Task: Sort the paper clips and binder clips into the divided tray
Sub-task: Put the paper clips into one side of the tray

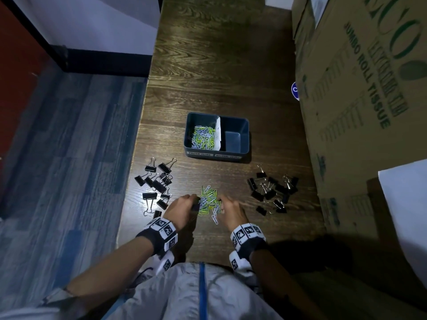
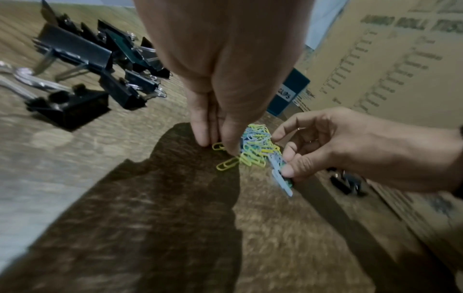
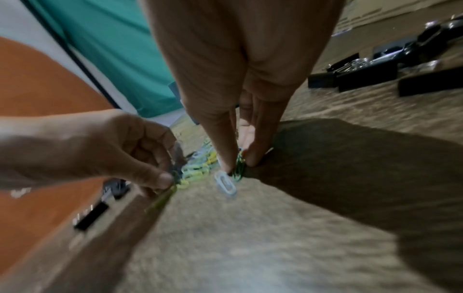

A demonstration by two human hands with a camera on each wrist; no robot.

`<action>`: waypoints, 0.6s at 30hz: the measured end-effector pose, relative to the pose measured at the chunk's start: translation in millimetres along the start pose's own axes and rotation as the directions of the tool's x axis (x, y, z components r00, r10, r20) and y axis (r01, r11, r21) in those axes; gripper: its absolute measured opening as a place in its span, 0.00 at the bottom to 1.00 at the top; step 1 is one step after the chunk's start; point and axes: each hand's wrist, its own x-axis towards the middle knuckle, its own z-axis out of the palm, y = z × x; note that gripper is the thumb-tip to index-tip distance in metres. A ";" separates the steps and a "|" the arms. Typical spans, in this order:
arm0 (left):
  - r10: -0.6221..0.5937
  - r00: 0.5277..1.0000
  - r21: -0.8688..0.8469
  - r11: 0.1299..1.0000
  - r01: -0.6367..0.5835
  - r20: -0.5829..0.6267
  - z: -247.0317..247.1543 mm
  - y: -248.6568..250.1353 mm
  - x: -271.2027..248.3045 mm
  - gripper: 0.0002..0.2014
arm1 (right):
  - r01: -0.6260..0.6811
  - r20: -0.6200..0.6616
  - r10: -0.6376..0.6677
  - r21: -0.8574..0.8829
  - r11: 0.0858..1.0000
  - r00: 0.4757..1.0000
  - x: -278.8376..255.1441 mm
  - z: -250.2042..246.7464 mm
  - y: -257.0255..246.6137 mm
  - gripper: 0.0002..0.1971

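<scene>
Both hands closed in on a heap of paper clips (image 1: 209,200) on the worktop (image 1: 221,65), the left hand (image 1: 179,210) and right hand (image 1: 232,213) each pinching its edge, probably to gather it for the divided tray (image 1: 217,153) beyond. Binder clips (image 1: 156,183) lay either side.

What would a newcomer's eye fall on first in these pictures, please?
Probably the heap of green and pale-blue paper clips on the dark wooden table, with the left hand and right hand gathering it from either side. Next, the dark-blue divided plastic tray beyond, its left compartment holding clips, and black binder clips scattered alongside.
</scene>
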 end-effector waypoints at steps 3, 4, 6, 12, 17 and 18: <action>-0.013 1.000 -0.026 1.000 0.012 -0.020 -3.5 -1.4 1.2 0.15 | -0.003 -0.090 0.008 0.051 0.999 0.996 1.0 -0.6 1.2 0.30; -0.017 0.999 0.012 1.000 0.017 -0.027 -4.6 -3.9 -0.5 0.18 | 0.000 -0.096 0.004 0.049 0.999 0.995 1.4 -1.6 4.6 0.34; -0.013 1.000 0.112 0.994 0.013 -0.007 -5.8 -10.3 -5.7 0.26 | 0.001 -0.029 -0.001 -0.002 1.000 1.000 4.2 -4.9 11.3 0.47; 0.007 0.995 0.128 0.992 -0.021 0.103 -2.8 -4.2 -7.3 0.20 | 0.104 0.136 -0.076 -0.219 0.970 0.988 9.0 -7.9 -1.8 0.59; -0.010 1.000 0.167 0.986 0.008 0.011 -0.7 15.7 -0.4 0.20 | 0.115 0.087 -0.100 -0.180 0.977 0.991 10.8 -6.3 -10.9 0.41; -0.019 1.000 0.206 0.978 0.018 -0.001 1.1 19.0 0.4 0.26 | 0.109 0.087 -0.095 -0.168 0.980 0.992 11.2 -6.8 -11.1 0.42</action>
